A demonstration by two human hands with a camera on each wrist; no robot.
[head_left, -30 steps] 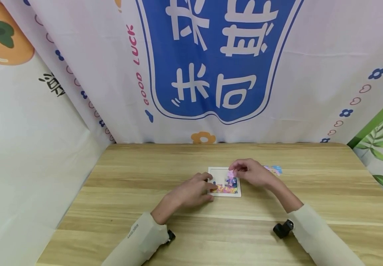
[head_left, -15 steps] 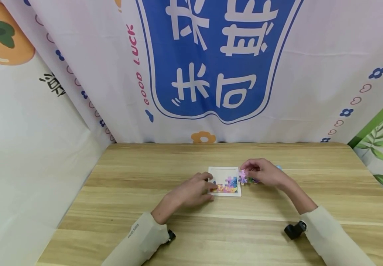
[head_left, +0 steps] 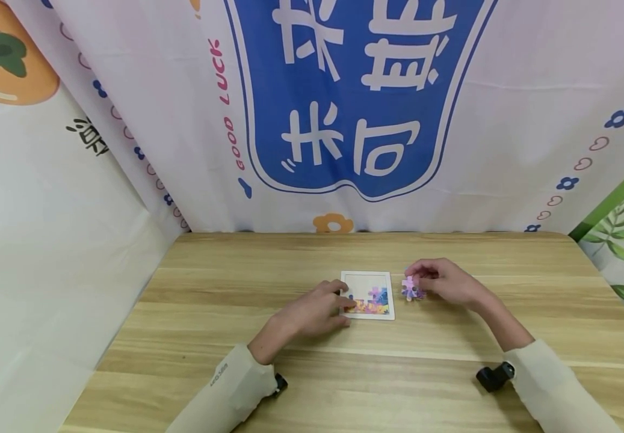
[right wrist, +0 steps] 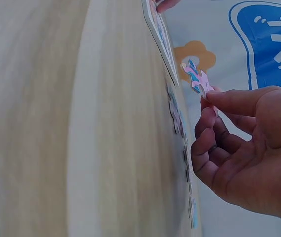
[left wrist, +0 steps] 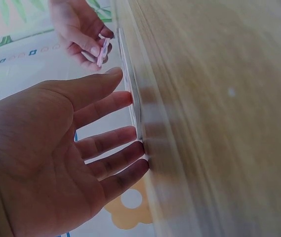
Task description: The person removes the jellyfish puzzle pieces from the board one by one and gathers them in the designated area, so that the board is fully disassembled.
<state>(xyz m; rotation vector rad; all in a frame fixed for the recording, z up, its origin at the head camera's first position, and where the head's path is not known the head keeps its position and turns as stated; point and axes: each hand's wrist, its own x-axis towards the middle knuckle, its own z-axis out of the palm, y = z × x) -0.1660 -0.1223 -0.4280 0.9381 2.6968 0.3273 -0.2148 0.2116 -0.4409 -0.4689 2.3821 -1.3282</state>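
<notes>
The right hand (head_left: 444,282) has come away from the white square puzzle tray (head_left: 367,295) and now hangs just to its right above the pale wooden bench (head_left: 236,337), a pink-and-blue jigsaw piece (head_left: 411,288) pinched between thumb and fingers (right wrist: 214,103). A second ago that hand was over the tray's right edge; the piece has left with it, so it is not yet seated. The left hand (head_left: 312,311) stays put, fingers (left wrist: 105,111) straight, pressing the tray's left edge. Loose pieces (right wrist: 177,116) lie beside the tray.
</notes>
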